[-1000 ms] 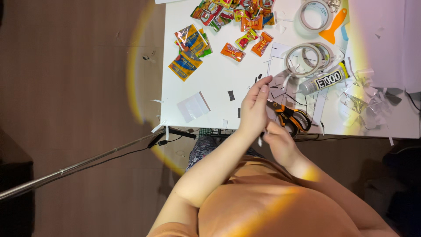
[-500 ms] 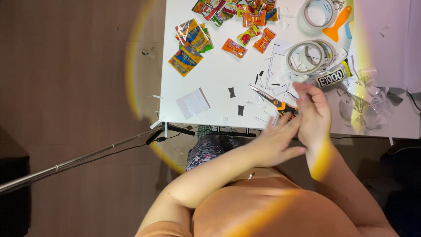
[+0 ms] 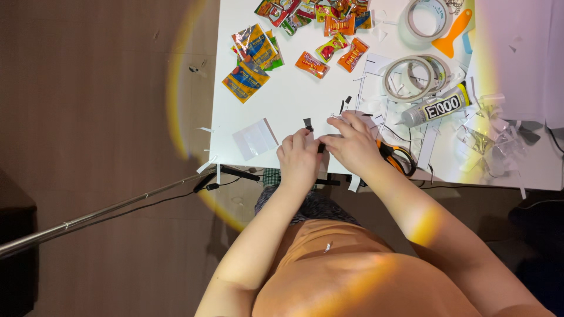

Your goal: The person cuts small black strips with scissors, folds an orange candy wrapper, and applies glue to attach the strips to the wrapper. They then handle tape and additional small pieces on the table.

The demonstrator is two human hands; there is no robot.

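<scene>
Both hands sit together at the near edge of the white table (image 3: 282,100). The left hand (image 3: 298,159) has its fingers curled in and bunched, the tips pressing down on a small dark scrap (image 3: 320,147) that shows only as a sliver between the two hands; whether they pinch it or merely pin it flat cannot be told. The right hand (image 3: 352,144) lies just beside it, fingers drawn close and bent, their tips meeting the left hand's over the same scrap. The scrap is tiny, black and mostly hidden by the fingers.

Just right of the right hand, the orange-handled scissors (image 3: 398,157) lie flat on the table, touched by no finger. Beyond the hands, farther from the table's near edge, are a glue tube (image 3: 436,108), rolls of tape (image 3: 411,76) and a spread of bright candy wrappers (image 3: 276,41); a clear plastic rectangle (image 3: 254,139) lies left of the left hand.

Half a second ago the right hand was farther right with the scissors raised in it; now the scissors are down and that hand has come left to join the other
</scene>
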